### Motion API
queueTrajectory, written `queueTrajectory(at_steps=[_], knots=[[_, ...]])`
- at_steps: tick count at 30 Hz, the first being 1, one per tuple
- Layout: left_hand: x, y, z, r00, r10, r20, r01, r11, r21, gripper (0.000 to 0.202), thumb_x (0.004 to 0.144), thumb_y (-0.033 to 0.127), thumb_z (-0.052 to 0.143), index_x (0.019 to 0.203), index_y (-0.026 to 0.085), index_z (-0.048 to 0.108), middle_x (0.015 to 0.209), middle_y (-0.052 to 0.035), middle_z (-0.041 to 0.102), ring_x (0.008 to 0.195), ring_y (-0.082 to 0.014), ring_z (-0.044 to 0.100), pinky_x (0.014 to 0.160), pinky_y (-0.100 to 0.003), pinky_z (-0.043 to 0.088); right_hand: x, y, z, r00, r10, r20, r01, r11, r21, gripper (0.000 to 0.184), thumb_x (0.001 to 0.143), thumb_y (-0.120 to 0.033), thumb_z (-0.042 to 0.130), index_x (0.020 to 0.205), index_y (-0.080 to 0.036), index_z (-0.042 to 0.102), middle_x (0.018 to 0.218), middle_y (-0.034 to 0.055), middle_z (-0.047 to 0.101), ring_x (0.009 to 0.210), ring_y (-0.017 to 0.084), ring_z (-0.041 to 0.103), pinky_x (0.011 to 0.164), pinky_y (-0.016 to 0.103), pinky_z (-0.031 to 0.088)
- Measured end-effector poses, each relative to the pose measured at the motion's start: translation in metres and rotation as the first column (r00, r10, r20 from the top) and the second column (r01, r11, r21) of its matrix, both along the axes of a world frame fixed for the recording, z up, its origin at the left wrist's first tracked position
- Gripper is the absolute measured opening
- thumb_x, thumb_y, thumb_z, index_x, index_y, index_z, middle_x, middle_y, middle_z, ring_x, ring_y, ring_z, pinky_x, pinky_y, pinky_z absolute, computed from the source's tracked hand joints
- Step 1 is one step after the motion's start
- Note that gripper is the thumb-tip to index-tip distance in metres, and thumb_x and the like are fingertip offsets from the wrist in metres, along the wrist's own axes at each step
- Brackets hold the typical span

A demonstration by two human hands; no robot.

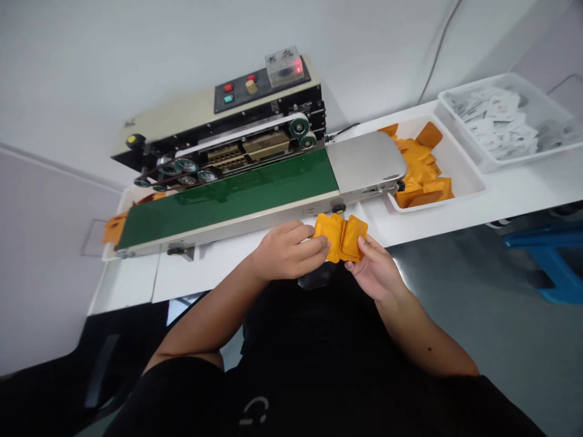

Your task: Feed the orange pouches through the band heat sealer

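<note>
White tabletop (514,194) carries band sealer (237,127) with green conveyor (223,200); your left hand (286,250) and right hand (374,269) grip joined orange sachets (340,238) just off conveyor's near edge, more in white tray (464,164).

White wall (182,48), grey floor (473,340), blue plastic stool (546,255) at right, long white worktable (523,194) along the wall

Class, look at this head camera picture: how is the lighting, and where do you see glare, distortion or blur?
In the head view, the light is bright and even; glare shows on the steel plate and green belt; the wide lens tilts and bends the white table edge; the orange packets between the left hand and right hand look sharp; the dark shirt loses detail.
</note>
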State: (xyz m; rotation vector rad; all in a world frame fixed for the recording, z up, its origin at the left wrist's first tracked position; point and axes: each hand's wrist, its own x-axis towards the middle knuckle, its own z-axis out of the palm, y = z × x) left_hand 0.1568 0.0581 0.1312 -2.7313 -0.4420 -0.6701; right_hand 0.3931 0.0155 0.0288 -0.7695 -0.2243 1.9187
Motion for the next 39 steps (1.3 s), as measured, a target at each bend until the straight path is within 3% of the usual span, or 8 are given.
queueTrajectory(at_steps=[4,10,14,19,23,29,39], knots=[[0.008,0.002,-0.009,1.000,0.016,-0.027,-0.018,0.995,-0.095,0.012,0.106,0.016,0.065,0.100,0.025,0.072,0.099,-0.0037,0.078,0.082,-0.0189,0.063,0.068,-0.033,0.048,0.006,0.005,-0.001,0.999,-0.025,0.020,0.024,1.000,0.019,0.035,0.087,-0.032,0.093,0.118,-0.022,0.080,0.103,0.0036,0.082,0.079,0.014,0.075,0.056,0.019,0.060],[0.001,0.019,0.006,1.000,0.021,-0.003,-0.021,0.999,-0.035,0.018,0.110,0.018,0.057,0.116,0.025,0.072,0.103,-0.0032,0.080,0.086,-0.0190,0.069,0.072,-0.035,0.054,0.021,0.015,-0.006,0.994,-0.101,0.048,0.102,0.995,-0.016,0.034,0.087,-0.029,0.093,0.118,-0.023,0.080,0.109,0.0038,0.081,0.084,0.014,0.074,0.056,0.019,0.059],[-0.006,0.048,0.004,0.981,0.104,0.161,-0.114,0.992,0.051,0.024,0.108,0.015,0.059,0.127,0.024,0.070,0.097,-0.0040,0.080,0.082,-0.0186,0.073,0.070,-0.033,0.056,0.030,0.021,-0.006,0.986,-0.151,0.065,0.152,0.988,-0.013,0.033,0.085,-0.031,0.094,0.114,-0.024,0.081,0.107,0.0028,0.080,0.084,0.013,0.073,0.056,0.018,0.059],[0.001,0.095,-0.009,0.948,0.219,0.230,-0.238,0.969,0.059,0.018,0.108,0.020,0.060,0.122,0.026,0.071,0.111,-0.0070,0.079,0.103,-0.0226,0.077,0.080,-0.036,0.058,0.037,0.025,-0.003,0.980,-0.176,0.089,0.175,0.984,0.019,0.033,0.086,-0.033,0.094,0.115,-0.024,0.081,0.106,0.0030,0.079,0.083,0.014,0.071,0.056,0.020,0.058],[0.006,0.130,-0.016,0.921,0.311,0.234,-0.342,0.934,0.106,0.015,0.110,0.022,0.057,0.101,0.025,0.068,0.095,-0.0040,0.072,0.089,-0.0217,0.067,0.080,-0.041,0.048,0.041,0.025,-0.002,0.977,-0.186,0.101,0.183,0.982,0.041,0.038,0.087,-0.034,0.093,0.121,-0.025,0.081,0.102,0.0036,0.077,0.078,0.014,0.069,0.055,0.021,0.056],[0.007,0.160,-0.023,0.888,0.409,0.209,-0.452,0.860,0.236,0.030,0.115,0.027,0.052,0.084,0.025,0.054,0.075,0.0005,0.054,0.077,-0.0207,0.046,0.079,-0.042,0.032,0.047,0.026,0.001,0.967,-0.219,0.131,0.210,0.974,0.081,0.029,0.087,-0.038,0.094,0.110,-0.025,0.082,0.100,0.0042,0.077,0.076,0.014,0.067,0.057,0.022,0.056],[0.017,0.184,-0.025,0.898,0.344,0.273,-0.387,0.914,0.122,0.038,0.121,0.032,0.037,0.085,0.025,0.048,0.071,0.0025,0.040,0.073,-0.0209,0.026,0.083,-0.040,0.034,0.053,0.029,0.002,0.960,-0.231,0.161,0.218,0.972,0.092,0.025,0.089,-0.038,0.091,0.110,-0.028,0.083,0.095,0.0036,0.074,0.073,0.015,0.063,0.057,0.025,0.056]])
